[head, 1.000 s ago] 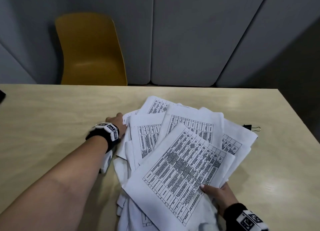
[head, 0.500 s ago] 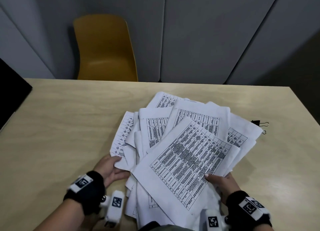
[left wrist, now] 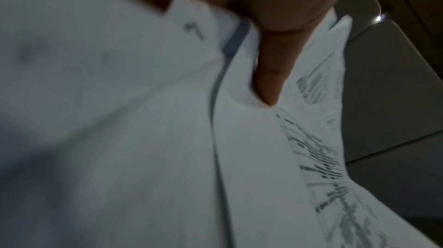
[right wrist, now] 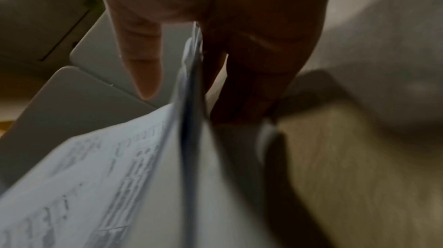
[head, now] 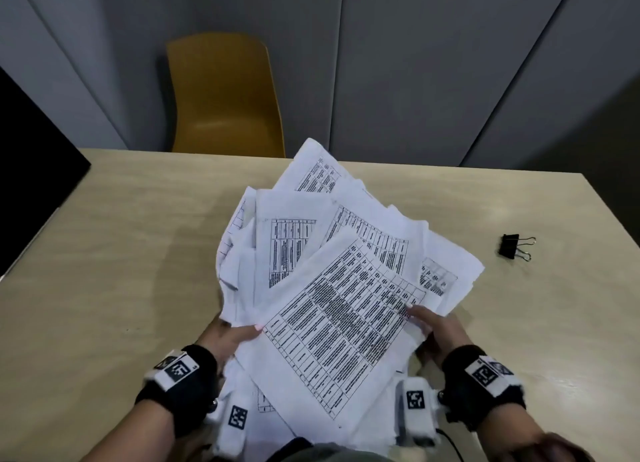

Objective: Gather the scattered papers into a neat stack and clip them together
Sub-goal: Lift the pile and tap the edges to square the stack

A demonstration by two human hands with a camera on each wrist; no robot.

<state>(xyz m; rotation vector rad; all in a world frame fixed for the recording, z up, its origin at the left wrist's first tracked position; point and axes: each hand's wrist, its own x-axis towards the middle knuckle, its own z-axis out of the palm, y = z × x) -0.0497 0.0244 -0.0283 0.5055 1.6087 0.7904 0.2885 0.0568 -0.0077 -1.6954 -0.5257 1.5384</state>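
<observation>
Gathering step, midway. Papers [head: 332, 288] bunched between both hands, fanned at odd angles, far corners splayed away from the wrists and seemingly lifted off the table [head: 104, 253]; near ends drawn in toward the body. Not yet a stack: edges nowhere flush, corners sticking out on every side.

Left hand [head: 221, 337] grasping the left edge of the bundle, thumb on top, fingers underneath. From the left wrist, one finger [left wrist: 271, 73] pressed between sheets. Right hand [head: 436, 330] clamped on the right edge, thumb laid over the top printed sheet; from the right wrist, thumb one side of the paper edges, fingers the other.

Clip [head: 516, 247] lying on the table well beyond the right hand, apart from the papers, untouched.

Next move, by judgement: stand the bundle on edge between the hands and tap it on the table, turn and tap again until the sides line up. One hand then needed to pin the stack while the other reaches out right for the clip. Loosening the grip too far risks sheets sliding out of the fan.

Hard to make out: sheet count; print too small to read. Lower sheets hidden under the top one; near ends cut off at the frame bottom. Both wrist views dim and blurred. Dark shape beyond the left hand unidentifiable.
</observation>
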